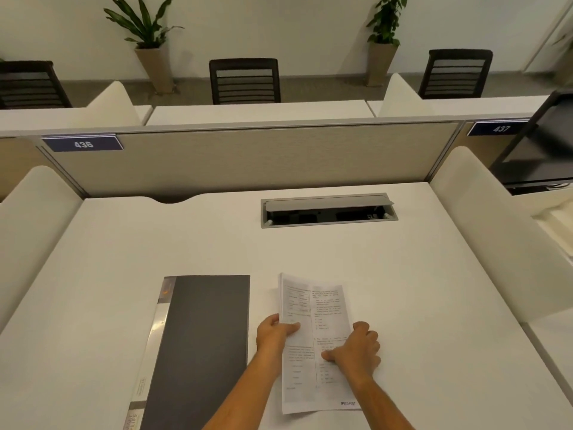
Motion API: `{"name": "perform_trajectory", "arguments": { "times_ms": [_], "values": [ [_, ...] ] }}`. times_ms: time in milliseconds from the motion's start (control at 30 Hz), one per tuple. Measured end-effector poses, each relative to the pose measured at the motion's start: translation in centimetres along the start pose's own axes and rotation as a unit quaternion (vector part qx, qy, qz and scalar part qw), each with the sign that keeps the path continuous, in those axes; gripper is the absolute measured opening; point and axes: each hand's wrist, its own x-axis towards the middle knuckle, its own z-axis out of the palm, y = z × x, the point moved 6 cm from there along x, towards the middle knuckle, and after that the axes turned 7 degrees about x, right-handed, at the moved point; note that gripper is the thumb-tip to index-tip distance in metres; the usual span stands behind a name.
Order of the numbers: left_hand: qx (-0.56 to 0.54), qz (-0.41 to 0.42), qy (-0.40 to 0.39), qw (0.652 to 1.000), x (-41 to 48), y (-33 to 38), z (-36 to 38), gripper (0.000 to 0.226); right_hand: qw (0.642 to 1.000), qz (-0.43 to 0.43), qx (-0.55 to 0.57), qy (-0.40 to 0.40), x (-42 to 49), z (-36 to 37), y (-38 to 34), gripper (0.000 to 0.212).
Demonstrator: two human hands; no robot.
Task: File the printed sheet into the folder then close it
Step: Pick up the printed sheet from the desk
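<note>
A printed white sheet [313, 308] lies on the white desk [124, 259], near the front edge and right of centre. My left hand [273, 336] grips its left edge, thumb on top of the paper. My right hand [359, 349] grips its right edge, thumb pressed on the print. A dark grey folder [198, 342] with a pale spine strip lies shut on the desk just left of the sheet and of my left forearm.
A grey cable hatch [328, 209] is set into the desk beyond the sheet. White side dividers [496, 231] flank the desk, and a beige partition [248, 156] closes the back. A dark monitor [542, 150] stands at the far right.
</note>
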Motion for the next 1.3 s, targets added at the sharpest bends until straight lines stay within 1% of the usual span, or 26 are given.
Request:
{"name": "perform_trajectory", "arguments": {
  "times_ms": [67,133,233,267,300,367,433,500,567,667,700,733,767,833,933,1000,1067,1100,1200,1267,1300],
  "values": [
    [0.066,0.056,-0.02,0.996,-0.4,0.5,0.1,0.027,1.0,0.001,0.004,-0.003,0.3,0.2,0.2,0.099],
    [0.133,0.126,-0.006,0.983,-1.0,1.3,0.2,0.022,1.0,-0.003,0.008,-0.006,0.4,0.4,0.2,0.101],
    [0.138,0.186,-0.011,0.973,-2.0,2.1,0.4,0.018,0.999,0.005,0.034,-0.017,0.3,0.4,0.2,0.102],
    [0.127,0.194,-0.017,0.973,-2.4,2.3,0.3,0.018,0.998,0.011,0.056,-0.029,0.4,0.1,0.5,0.101],
    [0.111,0.199,-0.023,0.973,-2.8,2.4,0.0,0.019,0.993,0.018,0.103,-0.05,0.8,-0.1,0.9,0.099],
    [0.077,0.198,-0.043,0.976,-3.3,3.0,-0.8,0.021,0.962,0.028,0.245,-0.114,1.5,-1.1,1.7,0.093],
    [0.048,0.195,-0.084,0.976,-3.9,3.8,-1.6,0.025,0.935,0.003,0.31,-0.17,1.6,-2.9,1.8,0.088],
    [0.028,0.196,-0.138,0.971,-4.8,4.6,-2.2,0.03,0.93,-0.051,0.311,-0.187,1.3,-5.0,1.0,0.08],
    [0.026,0.206,-0.168,0.964,-5.7,5.3,-2.6,0.032,0.922,-0.085,0.316,-0.205,1.2,-6.2,0.3,0.073],
    [0.021,0.235,-0.186,0.954,-6.4,5.9,-2.9,0.036,0.877,-0.103,0.354,-0.31,0.1,-6.0,-1.0,0.065],
    [0.019,0.241,-0.185,0.952,-6.6,6.1,-2.9,0.038,0.865,-0.105,0.363,-0.331,-0.5,-5.8,-1.5,0.064],
    [0.019,0.247,-0.181,0.952,-6.9,6.2,-2.9,0.038,0.859,-0.111,0.371,-0.334,-1.0,-5.7,-1.9,0.063],
    [0.019,0.255,-0.174,0.951,-7.2,6.3,-2.9,0.039,0.859,-0.12,0.38,-0.322,-1.5,-5.8,-2.5,0.062],
    [0.013,0.278,-0.156,0.948,-7.7,6.7,-3.2,0.039,0.868,-0.136,0.401,-0.259,-2.3,-6.4,-3.5,0.056],
    [-0.001,0.309,-0.141,0.94,-8.5,7.3,-3.7,0.041,0.876,-0.163,0.417,-0.177,-3.9,-7.0,-5.4,0.033],
    [0.013,0.334,-0.118,0.935,-9.0,7.4,-3.8,0.044,0.883,-0.174,0.414,-0.14,-4.9,-6.4,-6.6,0.023],
    [0.033,0.358,-0.084,0.929,-9.2,6.8,-3.7,0.039,0.881,-0.177,0.426,-0.105,-5.4,-5.2,-7.0,0.014],
    [0.04,0.364,-0.07,0.928,-9.3,6.2,-3.6,0.035,0.882,-0.183,0.424,-0.092,-5.4,-4.3,-6.8,0.015],
    [0.069,0.366,-0.047,0.927,-8.5,3.8,-3.1,0.031,0.91,-0.165,0.37,-0.083,-4.9,-0.8,-5.6,0.03],
    [0.071,0.36,-0.04,0.929,-7.9,2.7,-3.1,0.03,0.927,-0.152,0.33,-0.093,-4.5,0.9,-4.7,0.029],
    [0.066,0.368,-0.039,0.927,-7.7,2.3,-3.1,0.03,0.925,-0.152,0.337,-0.089,-4.5,1.1,-4.4,0.029]
  ]
}}
